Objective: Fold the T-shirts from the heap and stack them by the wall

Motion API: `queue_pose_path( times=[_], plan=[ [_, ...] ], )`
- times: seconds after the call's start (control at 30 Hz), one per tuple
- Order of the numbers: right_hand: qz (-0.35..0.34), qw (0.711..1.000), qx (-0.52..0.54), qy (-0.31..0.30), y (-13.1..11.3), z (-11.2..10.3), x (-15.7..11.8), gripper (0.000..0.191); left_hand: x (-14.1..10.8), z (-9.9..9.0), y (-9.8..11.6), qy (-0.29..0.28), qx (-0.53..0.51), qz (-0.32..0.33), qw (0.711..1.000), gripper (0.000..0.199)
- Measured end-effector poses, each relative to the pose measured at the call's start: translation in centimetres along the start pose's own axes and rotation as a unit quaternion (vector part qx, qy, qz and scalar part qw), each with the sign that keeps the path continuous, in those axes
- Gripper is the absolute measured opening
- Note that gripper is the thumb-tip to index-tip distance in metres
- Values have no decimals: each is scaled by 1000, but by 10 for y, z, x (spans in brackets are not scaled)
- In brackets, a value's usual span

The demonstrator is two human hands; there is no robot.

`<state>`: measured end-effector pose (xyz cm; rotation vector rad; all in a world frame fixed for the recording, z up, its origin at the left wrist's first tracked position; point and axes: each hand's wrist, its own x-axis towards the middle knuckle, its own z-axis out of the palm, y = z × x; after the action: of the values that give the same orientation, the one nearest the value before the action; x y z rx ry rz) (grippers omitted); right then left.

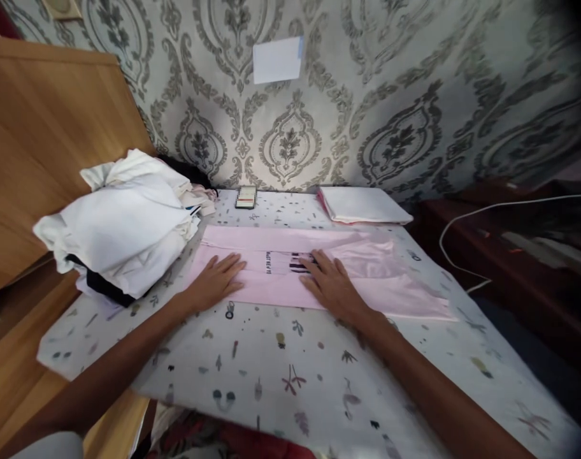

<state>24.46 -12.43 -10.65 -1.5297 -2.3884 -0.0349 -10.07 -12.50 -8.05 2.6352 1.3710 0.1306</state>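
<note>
A pink shirt [266, 287] with dark printed lettering and stripes lies lengthwise on the patterned sheet, its long sides folded inward. My left hand [218, 280] rests flat on the left part of the cloth, fingers stretched out. Over the dark stripes, my right hand [332, 285] lies palm down with its fingers spread, hiding part of the print. Wrinkles show in the fabric to the right of that hand. Neither hand grasps anything.
A heap of white clothes [123, 210] stands at the left beside a wooden panel [56, 108]. Folded white cloth [362, 204] lies at the back right. Near the wall is a small phone-like object [246, 197]. A white cable [462, 220] curves at the right.
</note>
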Motion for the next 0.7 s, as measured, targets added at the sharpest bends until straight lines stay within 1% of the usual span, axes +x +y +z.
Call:
queue_pose_path(
  times=[0.1,0.2,0.3,0.4,0.53,0.6,0.7],
  plan=[
    [2,1000,2,-12,-12,0,6,51,-9,-6,-13,34,6,-22,999,55],
    [6,1000,8,-2,-15,0,8,50,-15,-16,-22,75,6,-27,997,45],
    [10,1000,19,10,-13,2,8,49,-19,-29,-26,83,-15,-56,995,35],
    [16,999,39,15,-13,0,7,51,-20,-37,-28,74,-70,-99,990,27],
    [28,995,83,40,-10,-6,5,50,-20,-40,-28,91,-130,-114,981,22],
    [33,994,89,58,-5,-10,3,48,-20,-40,-27,98,-175,-125,972,21],
    [44,994,61,77,5,-12,-3,48,-22,-42,-25,110,-251,-145,951,22]
  ],
)
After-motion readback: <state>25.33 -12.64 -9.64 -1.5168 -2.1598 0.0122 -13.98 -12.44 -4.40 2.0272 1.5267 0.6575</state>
